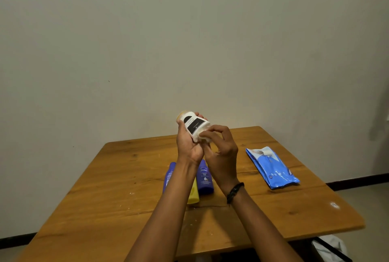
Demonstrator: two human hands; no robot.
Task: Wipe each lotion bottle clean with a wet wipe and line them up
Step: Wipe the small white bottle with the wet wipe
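I see left hand (188, 145) gripping white plastic lotion bottle with black label (194, 125), tilted, held above wooden table (117, 179) | right hand (221, 152) pinching white wet wipe (203, 136) against bottle's lower end | two blue bottles (204, 177) and a yellow one (193, 195) lying below forearms (partly hidden) | blue wipes pack (271, 167) at 3 o'clock

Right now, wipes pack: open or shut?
Open. The blue wet wipes pack lies flat on the wooden table, and a white wipe sticks up out of the opening at its far end.

four lotion bottles (194, 125), one wet-wipe pack (271, 167), one table (105, 198)
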